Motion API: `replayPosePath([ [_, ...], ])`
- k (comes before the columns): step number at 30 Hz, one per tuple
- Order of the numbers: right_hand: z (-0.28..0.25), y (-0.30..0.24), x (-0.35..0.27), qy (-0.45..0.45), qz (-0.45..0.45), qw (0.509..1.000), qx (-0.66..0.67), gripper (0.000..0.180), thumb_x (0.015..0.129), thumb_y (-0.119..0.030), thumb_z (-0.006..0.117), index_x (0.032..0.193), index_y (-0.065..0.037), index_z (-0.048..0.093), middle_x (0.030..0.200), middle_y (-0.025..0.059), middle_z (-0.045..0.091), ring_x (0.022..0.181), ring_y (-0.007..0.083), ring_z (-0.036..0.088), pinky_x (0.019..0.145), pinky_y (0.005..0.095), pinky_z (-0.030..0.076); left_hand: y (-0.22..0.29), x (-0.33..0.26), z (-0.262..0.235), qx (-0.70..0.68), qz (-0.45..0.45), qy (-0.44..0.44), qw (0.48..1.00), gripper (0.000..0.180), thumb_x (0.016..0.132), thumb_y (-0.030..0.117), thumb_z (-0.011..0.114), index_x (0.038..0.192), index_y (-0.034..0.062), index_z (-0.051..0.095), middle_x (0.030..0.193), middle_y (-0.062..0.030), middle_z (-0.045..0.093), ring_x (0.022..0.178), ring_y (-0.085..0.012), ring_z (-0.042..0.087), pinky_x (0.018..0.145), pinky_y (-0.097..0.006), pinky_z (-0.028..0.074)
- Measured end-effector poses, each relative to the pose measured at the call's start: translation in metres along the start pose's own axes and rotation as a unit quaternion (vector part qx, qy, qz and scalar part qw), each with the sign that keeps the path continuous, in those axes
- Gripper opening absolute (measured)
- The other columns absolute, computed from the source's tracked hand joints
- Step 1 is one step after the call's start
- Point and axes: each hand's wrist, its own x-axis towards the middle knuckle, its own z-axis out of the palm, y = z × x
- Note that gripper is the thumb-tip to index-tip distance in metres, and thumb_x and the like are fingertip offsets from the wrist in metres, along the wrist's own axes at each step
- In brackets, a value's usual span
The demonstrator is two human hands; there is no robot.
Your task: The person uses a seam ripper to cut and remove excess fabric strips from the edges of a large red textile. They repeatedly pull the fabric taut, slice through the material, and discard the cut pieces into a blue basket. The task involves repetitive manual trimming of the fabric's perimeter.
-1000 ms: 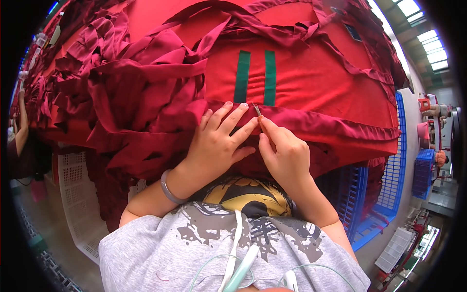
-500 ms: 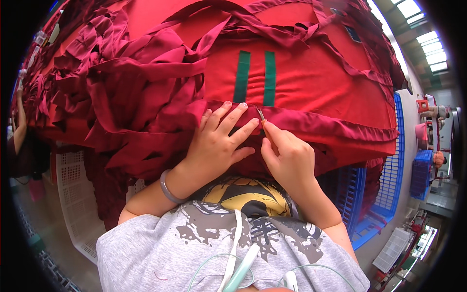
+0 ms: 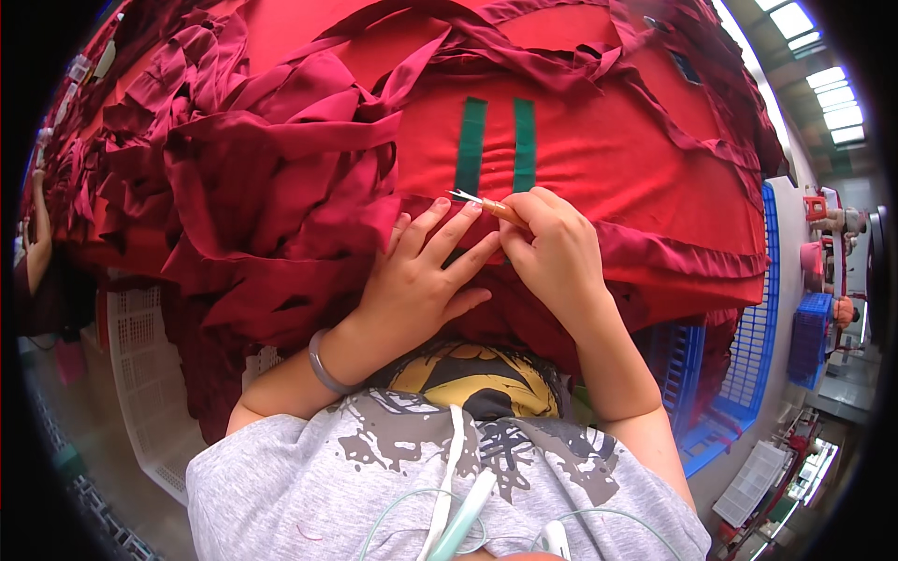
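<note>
My right hand (image 3: 554,245) is closed around the wooden handle of a seam ripper (image 3: 500,209), whose forked metal tip points left, above the fingertips of my other hand. Lying flat with fingers spread, my left hand (image 3: 423,268) presses on a dark red fabric strip (image 3: 664,251) that runs along the near edge of the red-covered table (image 3: 599,159). Just beyond the fingers, two green tape strips (image 3: 470,140) are stuck side by side on the red cover. A big tangle of dark red fabric strips (image 3: 281,168) lies to the left of my hands.
Below the table edge stand a white perforated basket (image 3: 140,374) on the left and a blue plastic crate (image 3: 748,346) on the right. More fabric strips cross the table's far side. Another person's arm (image 3: 40,229) shows at the far left.
My right hand has shifted up slightly and turned the seam ripper, so its tip now points left instead of up at the strip's edge. The left hand has barely moved.
</note>
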Motion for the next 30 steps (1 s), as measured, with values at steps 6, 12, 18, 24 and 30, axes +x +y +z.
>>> replayPosePath([
  [6, 0.005, -0.002, 0.007, -0.016, -0.004, 1.0, -0.01, 0.01, 0.08, -0.007, 0.061, 0.088, -0.004, 0.055, 0.081, 0.0117, 0.057, 0.073, 0.0323, 0.06, 0.061, 0.0426, 0.048, 0.0, 0.0, -0.001, 0.007, -0.001, 0.001, 1.0, 0.052, 0.079, 0.037, 0.069, 0.127, 0.022, 0.059, 0.14, -0.0086, 0.045, 0.127, -0.0311, 0.041, 0.102, -0.053, 0.037],
  [12, -0.003, 0.02, 0.011, 0.217, 0.042, 0.975, 0.012, 0.009, 0.089, -0.009, 0.058, 0.09, -0.001, 0.055, 0.081, 0.0152, 0.057, 0.07, 0.0335, 0.059, 0.064, 0.0427, 0.048, 0.0, 0.002, -0.002, -0.011, 0.002, 0.031, 0.999, 0.049, 0.075, 0.025, 0.074, 0.122, 0.0192, 0.063, 0.129, -0.0071, 0.05, 0.12, -0.029, 0.045, 0.1, -0.049, 0.037],
  [18, -0.042, 0.063, -0.021, 0.227, 0.169, 0.951, 0.128, 0.018, 0.094, -0.011, 0.058, 0.083, 0.002, 0.055, 0.068, 0.0024, 0.041, 0.062, 0.0084, 0.038, 0.056, 0.0256, 0.035, -0.026, -0.017, -0.051, 0.056, -0.056, 0.196, 0.977, 0.013, 0.074, 0.019, 0.075, 0.079, 0.0123, 0.065, 0.086, -0.0052, 0.052, 0.081, -0.0242, 0.051, 0.072, -0.037, 0.041],
  [24, -0.058, 0.077, -0.055, 0.256, 0.135, 0.943, 0.161, 0.039, 0.088, -0.002, 0.063, 0.064, -0.004, 0.033, 0.066, -0.0012, 0.031, 0.06, 0.0065, 0.027, 0.053, 0.0253, 0.025, -0.122, -0.056, -0.156, 0.253, -0.33, 0.365, 0.833, 0.017, 0.087, 0.026, 0.067, 0.085, 0.0096, 0.066, 0.091, -0.0057, 0.063, 0.088, -0.0259, 0.06, 0.082, -0.038, 0.044],
  [30, -0.048, 0.057, -0.061, 0.229, 0.121, 0.945, 0.202, 0.044, 0.083, 0.004, 0.067, 0.059, -0.003, 0.031, 0.065, 0.0008, 0.041, 0.057, 0.007, 0.029, 0.049, 0.0257, 0.024, -0.072, 0.023, -0.15, 0.326, -0.14, 0.39, 0.85, 0.027, 0.088, 0.029, 0.062, 0.105, 0.0095, 0.067, 0.115, -0.0128, 0.063, 0.108, -0.0318, 0.058, 0.095, -0.044, 0.043],
])
